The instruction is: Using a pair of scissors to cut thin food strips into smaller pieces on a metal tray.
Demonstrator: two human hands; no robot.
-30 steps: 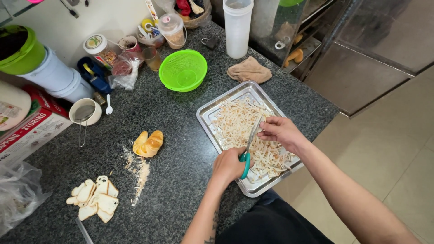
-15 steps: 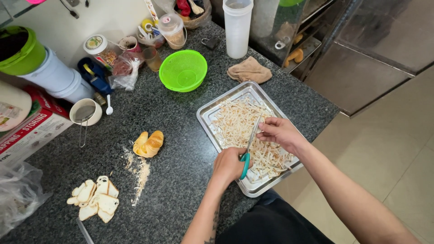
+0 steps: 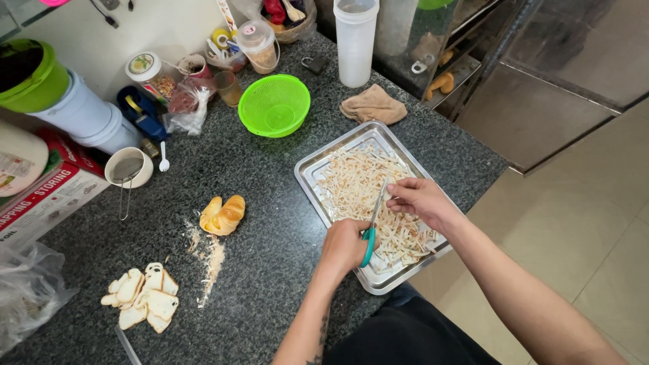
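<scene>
A metal tray [image 3: 312, 174] lies on the dark granite counter, filled with pale thin strips [image 3: 355, 182]. My left hand [image 3: 343, 245] grips teal-handled scissors [image 3: 372, 226] whose blades point up over the strips. My right hand [image 3: 420, 199] rests on the strips at the tray's right side, fingers pinched on a few of them just beside the scissor blades.
A green colander [image 3: 274, 105], a tan cloth [image 3: 372, 107] and a tall white container [image 3: 355, 40] stand behind the tray. To the left lie a small bread roll [image 3: 222, 215], crumbs [image 3: 210, 257], sliced bread pieces [image 3: 143, 296], a strainer [image 3: 127, 170] and jars. The counter edge runs along the tray's right.
Both hands stay over the tray; the right hand has shifted slightly along the strips, and the scissors remain in the left hand.
</scene>
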